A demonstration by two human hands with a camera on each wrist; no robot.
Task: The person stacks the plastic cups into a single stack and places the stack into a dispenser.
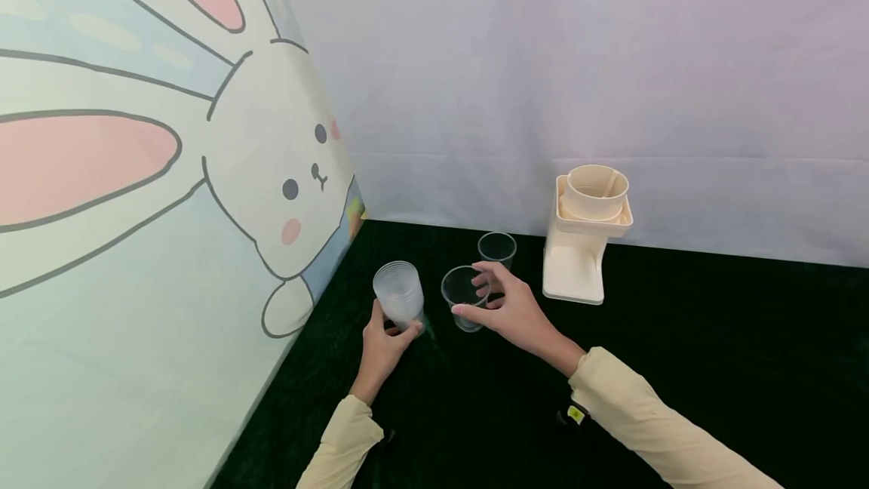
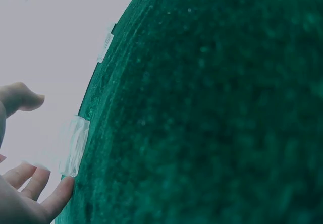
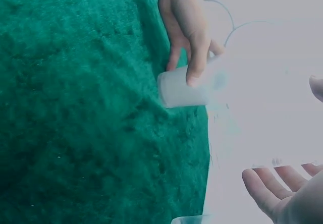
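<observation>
my left hand (image 1: pixel 382 344) curls its fingers and thumb around the lower part of a stack of frosted clear plastic cups (image 1: pixel 399 295), holding it upright just above the dark green felt tabletop (image 1: pixel 713 368). in the right wrist view those fingers (image 3: pixel 194 57) press on the stack's side near its base. my right hand (image 1: pixel 511 306) wraps loosely around a single clear plastic cup (image 1: pixel 464 296), thumb toward me and fingers round the far side near the rim; the cup tilts a little and sits just right of the stack, apart from it. i cannot tell whether its bottom touches the felt. a second clear plastic cup (image 1: pixel 497 249) stands upright just behind my right fingers. further right, near the back, stands a cream plastic dispenser with a round bowl on top (image 1: pixel 585 236). a cartoon rabbit backdrop (image 1: pixel 170 172) rises at my left, and a pale plain backdrop (image 1: pixel 577 59) runs behind the table.
</observation>
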